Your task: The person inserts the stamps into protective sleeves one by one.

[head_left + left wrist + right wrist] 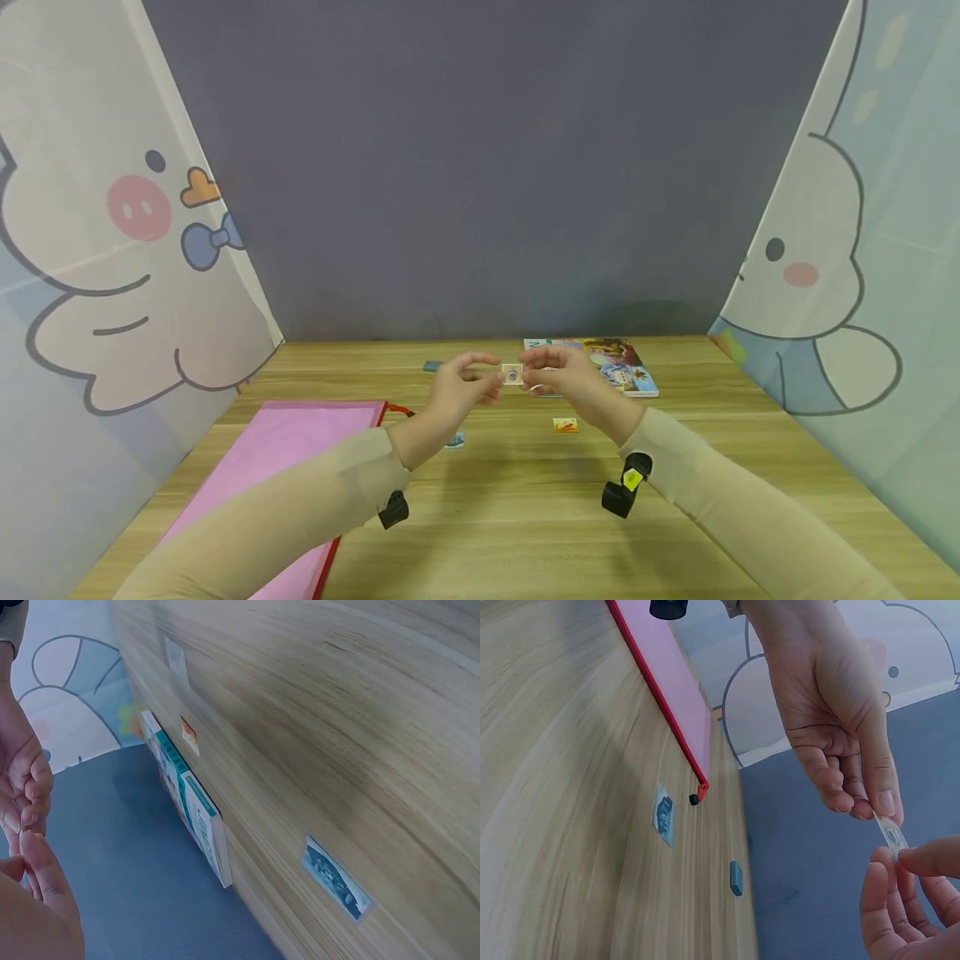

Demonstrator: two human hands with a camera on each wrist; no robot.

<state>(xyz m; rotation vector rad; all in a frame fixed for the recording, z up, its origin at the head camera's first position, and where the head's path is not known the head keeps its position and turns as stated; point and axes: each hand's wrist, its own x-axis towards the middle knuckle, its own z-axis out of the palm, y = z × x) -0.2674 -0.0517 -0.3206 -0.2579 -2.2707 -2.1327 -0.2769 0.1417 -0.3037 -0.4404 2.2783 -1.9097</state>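
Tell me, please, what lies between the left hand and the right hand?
A small square card, pinched by the left hand and the right hand; the head and right wrist views show it.

I'm remotely watching the left hand [836,716] and right hand [909,934] pinching a small card [892,834] at lower right, a red-edged pink folder [679,686] lying upper left.

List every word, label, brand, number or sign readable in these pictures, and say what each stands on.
No text can be read with certainty.
Book: cover lettering, too slanted and blurred to read.
Yellow tag at the right wrist: a mark, too small to read.
Small held card: a picture shows; any lettering is too small.
Red-and-yellow card on the table: any lettering is too small.
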